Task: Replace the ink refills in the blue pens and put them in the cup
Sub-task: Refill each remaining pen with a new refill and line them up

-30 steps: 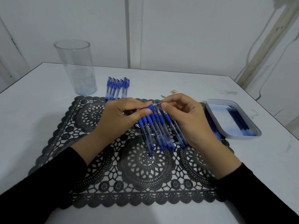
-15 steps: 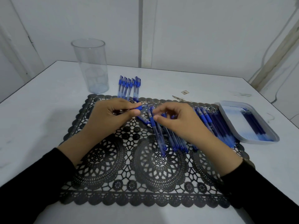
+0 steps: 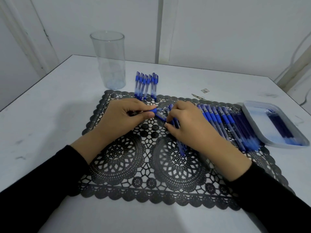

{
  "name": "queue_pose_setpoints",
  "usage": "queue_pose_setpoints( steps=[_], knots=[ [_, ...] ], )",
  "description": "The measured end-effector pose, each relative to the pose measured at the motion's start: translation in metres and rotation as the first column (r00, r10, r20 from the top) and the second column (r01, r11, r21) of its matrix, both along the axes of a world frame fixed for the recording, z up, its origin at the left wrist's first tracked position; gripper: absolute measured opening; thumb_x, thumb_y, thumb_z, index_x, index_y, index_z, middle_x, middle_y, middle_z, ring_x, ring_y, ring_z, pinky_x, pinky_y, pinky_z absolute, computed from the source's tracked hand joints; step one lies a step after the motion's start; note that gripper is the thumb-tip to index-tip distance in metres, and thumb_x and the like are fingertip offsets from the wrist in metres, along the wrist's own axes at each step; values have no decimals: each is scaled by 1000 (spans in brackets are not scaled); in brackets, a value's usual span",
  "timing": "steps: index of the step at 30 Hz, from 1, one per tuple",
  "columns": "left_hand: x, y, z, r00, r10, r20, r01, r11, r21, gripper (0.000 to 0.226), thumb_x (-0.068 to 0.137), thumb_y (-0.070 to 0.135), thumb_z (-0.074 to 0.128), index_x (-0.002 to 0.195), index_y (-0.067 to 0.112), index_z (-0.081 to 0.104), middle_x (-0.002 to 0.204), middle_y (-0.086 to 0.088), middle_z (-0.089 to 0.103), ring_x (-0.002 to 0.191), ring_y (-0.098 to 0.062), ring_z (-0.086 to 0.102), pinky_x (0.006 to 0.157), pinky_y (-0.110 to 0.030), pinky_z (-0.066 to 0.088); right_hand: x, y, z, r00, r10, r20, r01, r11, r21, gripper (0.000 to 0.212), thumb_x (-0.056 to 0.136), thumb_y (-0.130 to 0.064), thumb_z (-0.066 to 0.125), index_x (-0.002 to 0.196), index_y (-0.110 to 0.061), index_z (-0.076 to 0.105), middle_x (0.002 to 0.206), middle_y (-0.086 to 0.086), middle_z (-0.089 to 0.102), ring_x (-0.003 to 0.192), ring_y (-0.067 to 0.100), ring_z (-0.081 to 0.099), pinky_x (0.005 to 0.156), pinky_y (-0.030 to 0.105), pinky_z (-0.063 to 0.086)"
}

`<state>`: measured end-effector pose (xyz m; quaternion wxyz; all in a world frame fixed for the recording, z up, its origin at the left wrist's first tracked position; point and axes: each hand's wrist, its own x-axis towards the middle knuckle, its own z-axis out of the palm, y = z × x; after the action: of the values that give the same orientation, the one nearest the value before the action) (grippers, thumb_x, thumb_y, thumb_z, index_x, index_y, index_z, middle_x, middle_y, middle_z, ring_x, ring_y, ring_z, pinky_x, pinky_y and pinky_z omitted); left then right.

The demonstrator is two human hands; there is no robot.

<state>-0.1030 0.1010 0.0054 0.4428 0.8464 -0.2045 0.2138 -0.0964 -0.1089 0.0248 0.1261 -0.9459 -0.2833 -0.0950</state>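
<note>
My left hand (image 3: 125, 117) grips a blue pen (image 3: 154, 111) near its blue grip section, its tip pointing right. My right hand (image 3: 186, 125) lies over a row of blue pens (image 3: 218, 120) on the black lace mat (image 3: 134, 165), its fingertips pinching a small part near a pen lying under it (image 3: 162, 117); what the part is I cannot tell. A clear, empty cup (image 3: 109, 59) stands at the back left. Several blue pen caps or capped pens (image 3: 146, 85) lie in a row behind the mat.
A shallow grey tray (image 3: 255, 121) holding dark blue refills (image 3: 279, 126) sits at the right edge of the mat. Small bits of debris (image 3: 204, 90) lie behind the mat. The white table ends close to a wall at the back.
The view has shifted left. My hands have drawn slightly apart, and my right hand has lowered onto the row of pens. My left hand still holds the same pen.
</note>
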Motion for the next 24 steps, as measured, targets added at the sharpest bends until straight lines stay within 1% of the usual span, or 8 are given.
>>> queue_pose_setpoints(
  steps=[3, 6, 9, 11, 14, 18, 21, 24],
  knots=[
    [-1, 0, 0, 1000, 2, 1, -2, 1000, 8, 28, 81, 20, 78, 109, 14, 76, 99, 8, 75, 91, 0, 69, 85, -13, 51, 1, -1, -3, 1000, 12, -20, -12, 999, 35, 15, 91, -27, 65, 97, -13, 68, 99, 1, 52, 100, 20, 47, 92, 33, 40],
    [-1, 1, 1, 1000, 3, -12, -3, 1000, -11, 28, 81, 18, 78, 109, 12, 76, 99, 6, 75, 90, -2, 70, 83, -12, 51, 3, -3, -3, 998, 34, -52, -28, 994, 110, 10, 90, -25, 67, 94, -15, 69, 94, -4, 52, 94, 14, 46, 82, 24, 37],
    [-1, 2, 1, 1000, 13, -12, -13, 1000, -19, 29, 81, 17, 78, 109, 11, 76, 99, 7, 75, 90, 0, 69, 82, -9, 49, 1, -11, 2, 993, 47, -105, -15, 958, 286, 7, 91, -25, 66, 91, -18, 69, 86, -8, 58, 77, 5, 48, 69, 10, 34],
    [-1, 1, 1, 1000, 9, -12, -10, 1000, -20, 29, 81, 18, 78, 109, 12, 75, 99, 8, 75, 90, 0, 69, 82, -10, 49, -1, -17, 4, 983, 69, -173, 11, 905, 424, 4, 92, -26, 65, 92, -23, 68, 83, -12, 63, 75, 6, 54, 65, 11, 40],
    [-1, 0, 0, 1000, -10, -9, 10, 1000, -25, 31, 80, 20, 77, 110, 11, 75, 99, 8, 75, 89, -1, 70, 82, -12, 51, -2, -25, 3, 965, 122, -233, 37, 815, 578, 2, 92, -23, 66, 93, -25, 66, 78, -15, 62, 69, 2, 53, 61, 11, 41],
    [-2, -2, 0, 999, -30, -15, 29, 999, -40, 33, 80, 24, 75, 110, 12, 75, 98, 8, 75, 88, -3, 70, 82, -13, 51, 0, -27, 3, 984, 86, -154, 33, 769, 638, 5, 89, -19, 70, 93, -22, 69, 79, -15, 62, 67, 0, 50, 62, 9, 39],
    [-2, -3, 0, 999, -37, -13, 36, 999, -38, 35, 79, 27, 74, 111, 12, 74, 98, 9, 74, 88, -2, 70, 82, -12, 51, -2, -26, 3, 995, 68, -70, -9, 779, 627, 6, 89, -16, 71, 94, -19, 70, 78, -18, 59, 69, -1, 51, 65, 7, 37],
    [-3, -4, 0, 999, -38, -10, 37, 999, -32, 34, 79, 25, 75, 111, 12, 74, 99, 8, 74, 89, -2, 70, 83, -12, 51, -1, -24, 1, 998, 55, -1, -43, 797, 602, 8, 88, -15, 71, 95, -18, 71, 83, -17, 62, 73, 0, 52, 67, 5, 37]
  ],
)
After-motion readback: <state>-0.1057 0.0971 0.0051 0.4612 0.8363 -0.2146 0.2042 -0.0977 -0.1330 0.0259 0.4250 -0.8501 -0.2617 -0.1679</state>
